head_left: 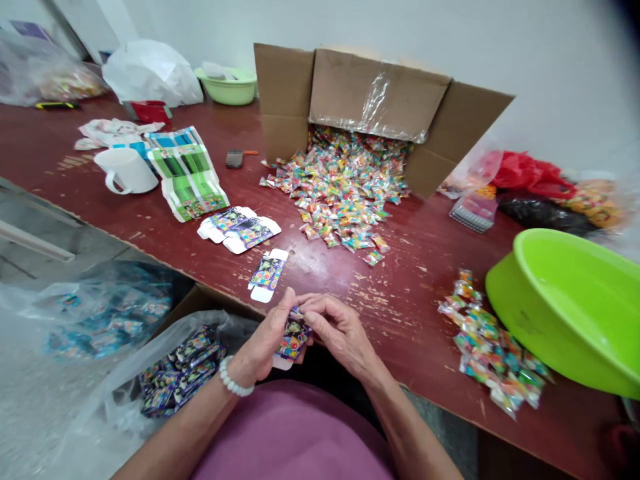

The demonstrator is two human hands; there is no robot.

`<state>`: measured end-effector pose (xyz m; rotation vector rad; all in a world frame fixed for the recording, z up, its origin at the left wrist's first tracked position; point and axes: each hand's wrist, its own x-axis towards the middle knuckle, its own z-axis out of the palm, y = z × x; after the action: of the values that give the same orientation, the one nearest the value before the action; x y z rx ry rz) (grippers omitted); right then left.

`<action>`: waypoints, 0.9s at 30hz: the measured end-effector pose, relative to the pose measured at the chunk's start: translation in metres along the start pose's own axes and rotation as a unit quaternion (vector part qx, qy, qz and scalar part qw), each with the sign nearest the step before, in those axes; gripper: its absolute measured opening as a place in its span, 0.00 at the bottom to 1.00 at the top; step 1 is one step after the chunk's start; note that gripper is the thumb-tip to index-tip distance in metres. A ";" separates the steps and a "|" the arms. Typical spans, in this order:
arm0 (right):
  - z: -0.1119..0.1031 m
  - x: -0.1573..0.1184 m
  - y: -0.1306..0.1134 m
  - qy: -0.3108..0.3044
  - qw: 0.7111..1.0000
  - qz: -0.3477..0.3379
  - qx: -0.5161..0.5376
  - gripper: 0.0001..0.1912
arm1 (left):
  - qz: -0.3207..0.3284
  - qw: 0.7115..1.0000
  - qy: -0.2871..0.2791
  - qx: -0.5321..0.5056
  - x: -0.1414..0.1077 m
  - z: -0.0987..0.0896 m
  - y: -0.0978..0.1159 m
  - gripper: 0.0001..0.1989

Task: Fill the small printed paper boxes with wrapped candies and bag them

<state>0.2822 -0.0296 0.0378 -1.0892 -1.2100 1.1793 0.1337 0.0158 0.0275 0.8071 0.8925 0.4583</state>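
Observation:
Between my hands, at the table's front edge, is a small purple printed candy box with a white flap hanging at its lower end. My left hand, with a beaded bracelet on the wrist, is closed around the box's left side and underside. The fingers of my right hand are bent over its top end and touch it there. Just beyond my hands lies a flat purple box blank. Farther left are more purple blanks. What is inside the held box is hidden.
An open carton spills wrapped candies onto the red table. Candies lie beside a green basin at right. A white mug and green printed sheets stand left. Below hangs a bag of purple boxes.

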 end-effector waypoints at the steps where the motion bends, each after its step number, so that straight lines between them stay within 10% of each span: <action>1: 0.000 -0.001 0.001 0.002 0.999 -0.026 -0.036 0.08 | -0.004 1.000 0.006 -0.013 0.000 0.001 -0.001 0.37; 5: 0.008 -0.005 0.013 0.033 0.984 -0.091 -0.148 0.08 | -0.018 0.995 0.020 -0.095 0.001 0.006 -0.004 0.29; 12: -0.021 0.012 0.021 0.077 0.986 0.021 -0.147 0.16 | -0.011 0.992 0.033 -0.122 0.000 0.011 0.004 0.23; 16: -0.089 0.043 0.033 0.234 0.857 -0.045 -0.457 0.21 | 0.021 0.992 -0.016 -0.121 -0.009 0.012 -0.006 0.22; 19: -0.130 0.056 0.050 0.242 0.776 0.008 -0.583 0.17 | -0.014 0.994 -0.055 -0.090 -0.017 0.007 -0.020 0.20; 27: -0.138 0.051 0.054 0.284 0.783 -0.002 -0.554 0.15 | -0.022 0.982 -0.044 0.183 -0.037 -0.054 -0.012 0.13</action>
<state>0.4156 0.0277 -0.0202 -2.0975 -1.3758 -0.0657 0.0682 0.0065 0.0167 1.1333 0.9234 0.2190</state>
